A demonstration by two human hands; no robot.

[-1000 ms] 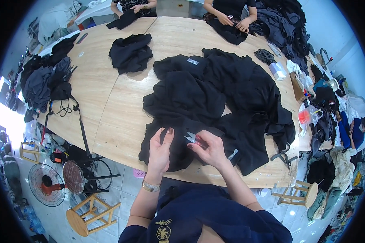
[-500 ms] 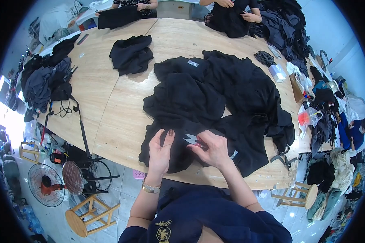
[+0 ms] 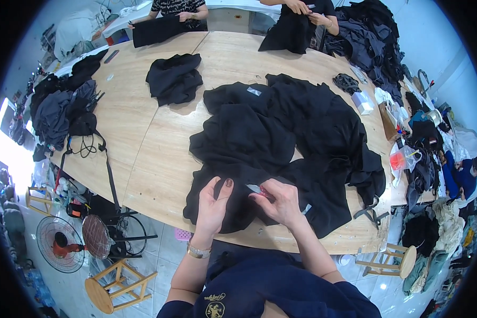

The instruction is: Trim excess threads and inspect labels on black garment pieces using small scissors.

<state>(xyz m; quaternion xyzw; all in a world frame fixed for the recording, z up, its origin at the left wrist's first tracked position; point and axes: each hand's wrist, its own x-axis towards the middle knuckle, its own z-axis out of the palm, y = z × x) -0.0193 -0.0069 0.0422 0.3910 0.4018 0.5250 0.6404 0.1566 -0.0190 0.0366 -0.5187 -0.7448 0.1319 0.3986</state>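
Left hand: my left hand (image 3: 213, 204) lies on the near edge of the black garment (image 3: 281, 153), fingers curled together and pinching a fold of the cloth, thumb up beside the forefinger.
Right hand: my right hand (image 3: 282, 201) rests on the same garment just beside the left, fingers closed on a small reddish tool (image 3: 263, 195); whether it is a clipper or a cutter I cannot tell.
Tag: a small pale tag (image 3: 253, 188) sits on the cloth between my two hands, touching the tip of the tool.
Garment: black, spread in loose heaps across the middle of the wooden table (image 3: 143, 159), its near hem reaching the table edge in front of me; a second pale tag (image 3: 306, 209) shows on it to the right of my right hand.
Wrist: a metal watch (image 3: 197, 251) on my left wrist.
Other cloth: a smaller bundle of black cloth (image 3: 175, 78) lies well apart on the far left part of the table; a dark heap of clothes (image 3: 63, 106) sits at the left rim.
Other people: two persons at the far side of the table, each holding black cloth in their hands (image 3: 188, 16) (image 3: 305, 10).
Right rim: a small white box (image 3: 363, 102) and a plastic bag with something red (image 3: 403, 159).
Floor: a fan (image 3: 61, 244) and a wooden stool (image 3: 108, 286) to my left, another stool (image 3: 395, 259) to my right.
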